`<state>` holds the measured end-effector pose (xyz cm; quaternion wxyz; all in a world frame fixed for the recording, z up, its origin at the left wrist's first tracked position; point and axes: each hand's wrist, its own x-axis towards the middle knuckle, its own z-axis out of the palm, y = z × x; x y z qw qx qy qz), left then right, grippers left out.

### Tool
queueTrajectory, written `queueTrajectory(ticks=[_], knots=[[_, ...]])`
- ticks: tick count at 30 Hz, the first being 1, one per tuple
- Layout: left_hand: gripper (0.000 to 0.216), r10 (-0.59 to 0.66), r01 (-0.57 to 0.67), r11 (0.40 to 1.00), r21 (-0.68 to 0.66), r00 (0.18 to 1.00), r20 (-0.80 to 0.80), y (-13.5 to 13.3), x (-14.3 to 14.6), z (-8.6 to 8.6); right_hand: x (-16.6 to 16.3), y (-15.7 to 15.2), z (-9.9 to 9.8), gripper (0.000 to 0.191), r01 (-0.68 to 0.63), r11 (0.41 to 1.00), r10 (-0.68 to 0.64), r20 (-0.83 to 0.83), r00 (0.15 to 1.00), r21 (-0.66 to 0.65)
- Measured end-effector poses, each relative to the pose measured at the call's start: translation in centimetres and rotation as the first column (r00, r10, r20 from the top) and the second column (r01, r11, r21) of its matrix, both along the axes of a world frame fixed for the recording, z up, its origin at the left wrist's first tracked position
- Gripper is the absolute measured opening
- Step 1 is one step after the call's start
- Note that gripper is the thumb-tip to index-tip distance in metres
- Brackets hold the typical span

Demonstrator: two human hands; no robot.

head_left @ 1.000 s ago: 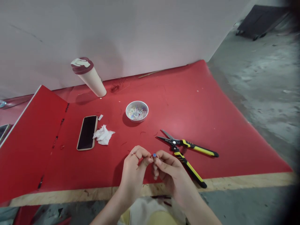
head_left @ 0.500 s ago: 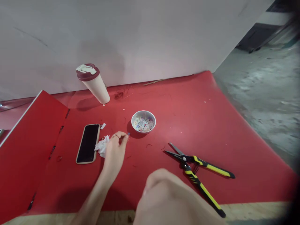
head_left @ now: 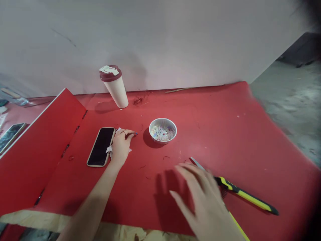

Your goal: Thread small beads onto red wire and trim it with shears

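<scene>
**Hands apart over the red mat**

On the red mat (head_left: 225,134), the person's two hands are well apart. The left hand (head_left: 120,145) reaches out toward the far left, resting on a crumpled white tissue (head_left: 110,150) that lies just beside the right edge of a dark phone (head_left: 101,146). Its fingers are drawn together, and a small blue bead (head_left: 136,133) shows at the fingertips, pinched there as far as the view tells. A thin ring sits on one finger.

The right hand (head_left: 200,194) is near and to the right, blurred, with its fingers spread and holding nothing. It hovers over the pivot of the yellow-and-black snips (head_left: 240,192), hiding most of the blades; one silver tip pokes out on the hand's far side and one handle runs away to the right. Whether the palm touches the tool cannot be told.

Between the hands and farther off stands a small white bowl (head_left: 163,130) of mixed beads. A cream tumbler (head_left: 114,86) with a maroon lid stands at the far edge against the pale wall. A folded red panel (head_left: 37,144) rises on the left.
</scene>
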<state>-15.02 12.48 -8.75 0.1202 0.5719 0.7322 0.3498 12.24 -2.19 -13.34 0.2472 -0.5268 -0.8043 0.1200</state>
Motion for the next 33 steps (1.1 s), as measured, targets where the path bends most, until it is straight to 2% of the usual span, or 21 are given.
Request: queueTrajectory(ticks=[1, 2, 3, 5, 8, 11, 17, 22, 28, 33], knots=[[0.012, -0.003, 0.003, 1.0, 0.02, 1.0, 0.008, 0.0, 0.0, 0.1, 0.5, 2.3, 1.9, 0.051, 0.065, 0.994, -0.074, 0.104, 0.992, 0.089], [0.011, -0.009, 0.008, 0.999, 0.037, 1.0, 0.016, 0.0, 0.0, 0.2, 1.3, 3.8, 3.3, 0.055, 0.127, 0.962, -0.166, 0.152, 0.974, 0.242], [0.012, -0.015, 0.014, 0.999, 0.048, 1.0, 0.028, 0.0, 0.0, 0.2, 2.2, 4.4, 4.0, 0.06, 0.16, 0.932, -0.233, 0.198, 0.952, 0.325], [0.013, -0.016, 0.013, 0.998, 0.058, 0.998, 0.053, 0.1, -0.1, 0.2, 3.9, 4.0, 3.8, 0.063, 0.175, 0.911, -0.284, 0.259, 0.923, 0.372], [0.015, 0.006, -0.011, 0.998, 0.059, 0.997, 0.08, 0.1, -0.2, 0.0, 5.4, 2.5, 1.6, 0.056, 0.176, 0.92, -0.287, 0.295, 0.911, 0.35], [0.016, 0.025, -0.03, 0.998, 0.055, 0.995, 0.092, -0.1, -0.3, -0.1, 5.8, 3.1, 0.7, 0.055, 0.224, 0.9, -0.338, 0.272, 0.901, 0.374], [0.016, 0.039, -0.041, 0.991, 0.124, 0.999, 0.021, -0.1, -0.2, -0.1, 7.4, 8.1, 1.6, 0.059, 0.199, 0.897, -0.333, 0.307, 0.892, 0.396], [0.016, 0.067, -0.065, 0.987, 0.146, 0.998, -0.007, 0.0, -0.3, -0.3, 8.7, 11.1, 1.4, 0.059, 0.171, 0.91, -0.299, 0.314, 0.901, 0.378], [0.025, 0.189, -0.177, 0.965, 0.192, 0.981, -0.044, 0.1, -0.5, -0.3, 8.6, 12.3, 1.4, 0.06, 0.184, 0.912, -0.309, 0.318, 0.897, 0.366], [0.032, 0.218, -0.191, 0.932, 0.309, 0.974, -0.057, -0.2, -1.1, -0.2, 8.6, 12.8, 1.6, 0.059, 0.239, 0.922, -0.334, 0.314, 0.889, 0.304]])
